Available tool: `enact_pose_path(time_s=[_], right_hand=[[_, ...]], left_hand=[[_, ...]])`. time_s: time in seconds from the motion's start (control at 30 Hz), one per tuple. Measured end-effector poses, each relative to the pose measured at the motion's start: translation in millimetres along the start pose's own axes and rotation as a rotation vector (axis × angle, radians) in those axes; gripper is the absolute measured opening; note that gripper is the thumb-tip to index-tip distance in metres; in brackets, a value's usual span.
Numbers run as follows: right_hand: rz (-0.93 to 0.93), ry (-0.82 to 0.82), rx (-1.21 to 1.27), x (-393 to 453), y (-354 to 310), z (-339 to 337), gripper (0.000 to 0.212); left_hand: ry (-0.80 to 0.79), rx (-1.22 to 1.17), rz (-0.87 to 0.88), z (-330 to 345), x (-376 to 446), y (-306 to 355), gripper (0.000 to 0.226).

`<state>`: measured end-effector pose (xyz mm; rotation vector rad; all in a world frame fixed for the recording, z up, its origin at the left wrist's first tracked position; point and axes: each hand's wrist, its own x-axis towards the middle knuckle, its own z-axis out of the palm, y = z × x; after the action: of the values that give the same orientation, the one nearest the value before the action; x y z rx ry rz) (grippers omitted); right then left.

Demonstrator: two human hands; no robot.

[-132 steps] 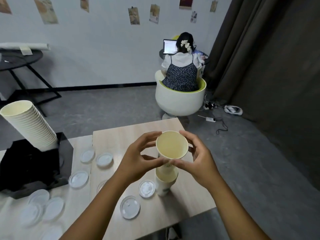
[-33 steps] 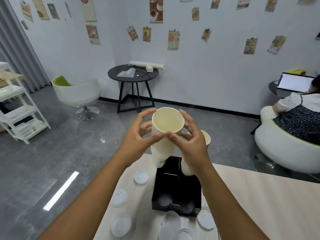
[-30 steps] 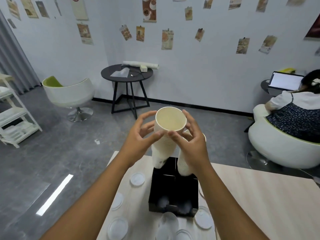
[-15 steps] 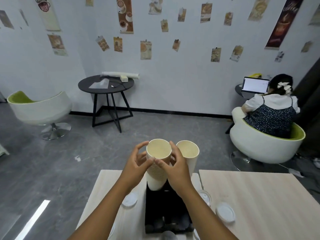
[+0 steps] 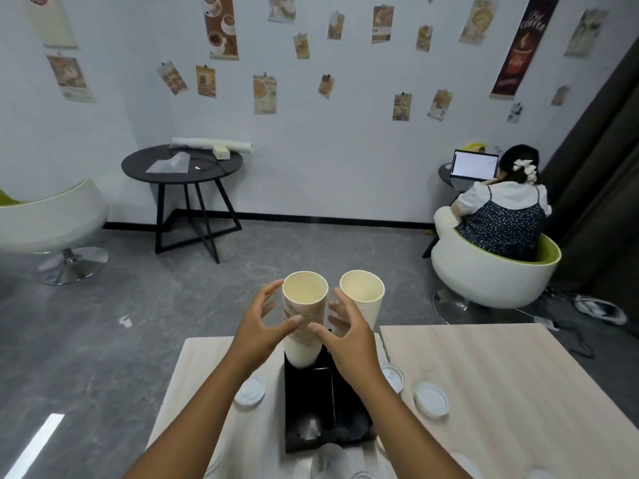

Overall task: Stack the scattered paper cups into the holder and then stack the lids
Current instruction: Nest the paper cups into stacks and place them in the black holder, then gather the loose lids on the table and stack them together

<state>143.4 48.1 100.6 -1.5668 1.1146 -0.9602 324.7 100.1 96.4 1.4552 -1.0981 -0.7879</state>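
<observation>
A black cup holder (image 5: 308,406) stands on the light wooden table (image 5: 197,368) and bears two tall stacks of paper cups. My left hand (image 5: 257,328) and my right hand (image 5: 349,335) curl round the left cup stack (image 5: 305,299) from either side, thumbs on its front. This stack sits in the holder's left slot. The right cup stack (image 5: 363,293) stands just beyond my right hand. Clear plastic lids lie flat around the holder: one lid (image 5: 249,392) on its left, two lids (image 5: 430,399) on its right, and more at the near edge, partly hidden by my arms.
A second wooden table (image 5: 511,392) adjoins on the right. Beyond it a person sits in a white and green tub chair (image 5: 491,278) facing a laptop. A black round side table (image 5: 181,167) and another tub chair (image 5: 52,216) stand by the wall. Cables lie on the floor at right.
I carried the cups from the table to the holder and lowered them onto the left stack. In the last half second the view shifted slightly and my fingers loosened a little.
</observation>
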Motion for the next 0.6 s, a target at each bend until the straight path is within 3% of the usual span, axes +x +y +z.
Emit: enact_pose_path(time_s=[0.23, 0.43, 0.6], right_hand=[[-0.038, -0.196, -0.161, -79.2, 1.4, -23.8, 0.07], [0.116, -0.313, -0.24, -172.5, 77.8, -8.2, 0.073], [0.228, -0.377, -0.272, -214.1, 123.9, 26.6, 0.073]], left_hand=[[0.024, 0.053, 0.004, -33.9, -104.9, -10.8, 0.065], [0.052, 0.127, -0.22, -67.8, -244.6, -95.9, 0.064], [0.073, 0.168, -0.363, -85.2, -294.2, -144.9, 0.067]])
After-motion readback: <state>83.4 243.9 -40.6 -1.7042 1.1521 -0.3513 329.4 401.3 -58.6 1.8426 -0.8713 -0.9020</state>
